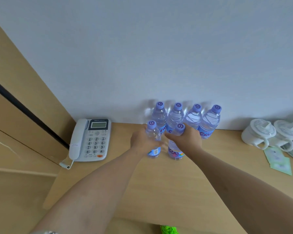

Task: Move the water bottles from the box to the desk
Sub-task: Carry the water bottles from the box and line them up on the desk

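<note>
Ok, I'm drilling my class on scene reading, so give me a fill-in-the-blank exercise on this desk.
1. ____ bottles stand in the back row against the wall.
2. Each hand holds one ____; left hand, right hand.
3. The telephone sits to the ____ of the bottles.
4. Two white ____ sit at the desk's right end.

Missing words: four; bottle; left; cups

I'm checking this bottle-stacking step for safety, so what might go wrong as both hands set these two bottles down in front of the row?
1. The left hand and right hand each grip a bottle close to the row of four bottles by the wall; a nudge may topple them.
2. The left-hand bottle and right-hand bottle are close together and may knock each other.
3. A falling bottle might roll toward the telephone or the white cups.
</note>
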Demonstrator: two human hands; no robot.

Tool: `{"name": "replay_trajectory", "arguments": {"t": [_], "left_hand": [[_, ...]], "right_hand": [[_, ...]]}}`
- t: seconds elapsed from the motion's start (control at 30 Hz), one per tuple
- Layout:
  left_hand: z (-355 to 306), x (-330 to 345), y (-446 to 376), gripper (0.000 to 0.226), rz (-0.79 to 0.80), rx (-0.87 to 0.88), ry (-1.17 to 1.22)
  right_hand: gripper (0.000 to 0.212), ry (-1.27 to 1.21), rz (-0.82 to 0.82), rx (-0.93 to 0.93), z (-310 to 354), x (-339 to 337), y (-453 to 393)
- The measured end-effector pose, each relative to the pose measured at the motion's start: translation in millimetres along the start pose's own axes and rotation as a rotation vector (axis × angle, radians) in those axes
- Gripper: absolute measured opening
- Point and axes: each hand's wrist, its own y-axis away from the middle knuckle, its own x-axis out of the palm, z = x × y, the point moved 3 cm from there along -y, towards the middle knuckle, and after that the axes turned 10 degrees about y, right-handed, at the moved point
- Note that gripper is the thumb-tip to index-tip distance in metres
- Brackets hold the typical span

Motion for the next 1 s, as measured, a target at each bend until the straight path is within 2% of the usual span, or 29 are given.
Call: {"name": "replay_trajectory", "arguments": {"t": [0.13, 0.4, 0.57, 0.7, 0.9, 1.0], "left_hand": [[-1.2, 5.0, -16.4, 0.071, 0.007, 0.019, 0.055], [-5.1, 9.5, -18.5, 0.070, 0.091, -0.018, 0.153], [-12.6, 3.6, -19.2, 0.057, 0.141, -0.019, 0.274], [-22.2, -4.9, -22.8, 0.042, 0.208, 0.055, 0.225], [-25.7, 0.7, -16.9, 0.034, 0.085, 0.167, 0.160], [-24.5, 6.9, -15.4, 0.037, 0.063, 0.163, 0.159]], "right_hand": [[0.046, -0.107, 0.001, -0.027, 3.1, 5.2, -12.3], [0.056, -0.090, 0.045, -0.013, -4.5, 5.0, -11.5], [0.061, -0.065, -0.006, 0.002, -8.8, 3.4, -5.5], [0.065, -0.056, -0.069, 0.009, -3.9, 2.7, -5.0], [0.046, -0.061, -0.049, -0.023, -1.2, -3.2, -8.6], [0.049, -0.125, 0.033, -0.005, -5.7, -9.9, -12.0]]}}
